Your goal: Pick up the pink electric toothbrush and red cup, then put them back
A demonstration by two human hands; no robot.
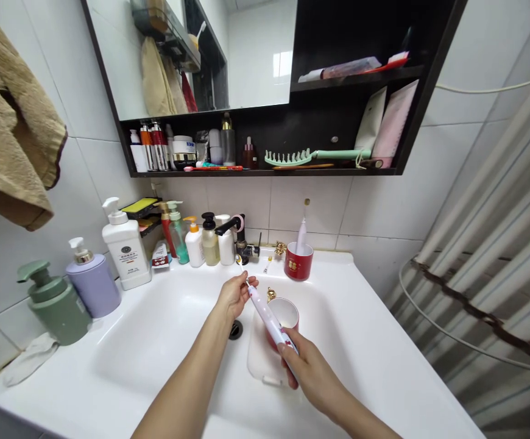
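Observation:
An electric toothbrush [266, 316], pale pink with small printed patterns, slants over the sink with its head toward the faucet. My right hand [309, 366] is wrapped round the lower end of its handle. Up at the thin neck below the brush head, the fingers of my left hand [234, 296] are closed in a pinch. Beneath the handle, partly hidden, a red cup with a white inside [289, 310] stands on a whitish translucent plastic tray or box [265, 364] in the sink.
The white sink [155, 360] has a dark drain [236, 330] and a black faucet [240, 235]. Another red cup [298, 263] holding a pale toothbrush [302, 235] stands on the back ledge. Several pump bottles [128, 250] line the left side. A dark cabinet [338, 122] overhangs the sink.

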